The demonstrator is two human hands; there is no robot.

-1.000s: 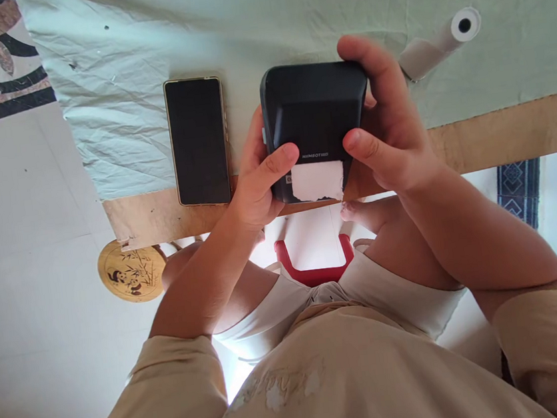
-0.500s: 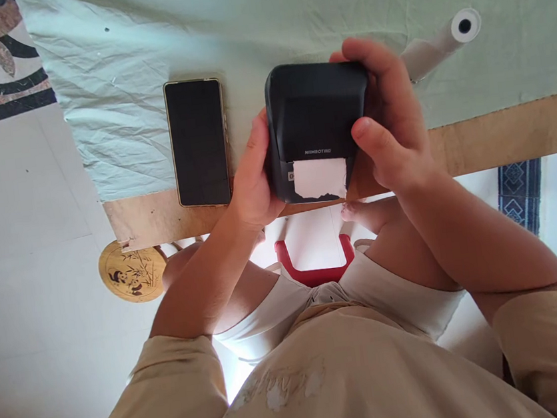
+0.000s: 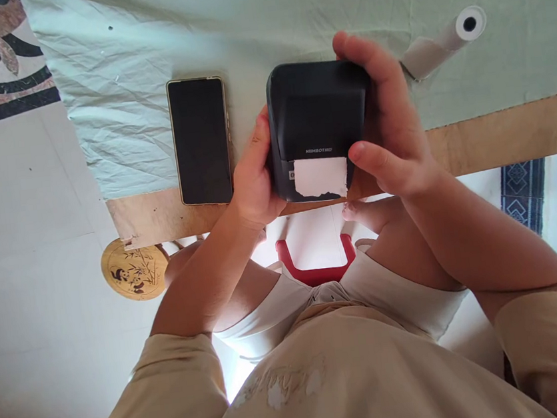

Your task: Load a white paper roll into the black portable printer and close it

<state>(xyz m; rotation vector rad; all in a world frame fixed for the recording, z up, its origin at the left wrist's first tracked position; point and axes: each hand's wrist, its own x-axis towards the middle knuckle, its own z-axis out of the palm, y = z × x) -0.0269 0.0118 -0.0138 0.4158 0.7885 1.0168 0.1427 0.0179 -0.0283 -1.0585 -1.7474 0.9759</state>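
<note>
A black label printer (image 3: 320,110) marked NIIMBOT is held near the table's front edge. From its lower front sticks a piece of white paper (image 3: 321,176) with a torn edge. My left hand (image 3: 254,175) is closed against the printer's left side, thumb along the edge and the other fingers mostly hidden. On the opposite side, my right hand (image 3: 392,119) grips it, with the thumb near the lower right front and the fingers around the upper right. A dark-screened phone (image 3: 201,140) lies left of my left hand. Beyond my right hand is a white paper roll (image 3: 441,46).
A pale green cloth (image 3: 286,13) covers the table, leaving a wooden edge (image 3: 511,129) bare along the front. Below the table's left corner stands a round wooden stool (image 3: 134,269) with a panda picture. A red frame part (image 3: 319,275) shows between the legs.
My right thumb has slid down along the printer's right side toward the paper. The printer and my left hand stay nearly in place; the whole view has shifted slightly.
</note>
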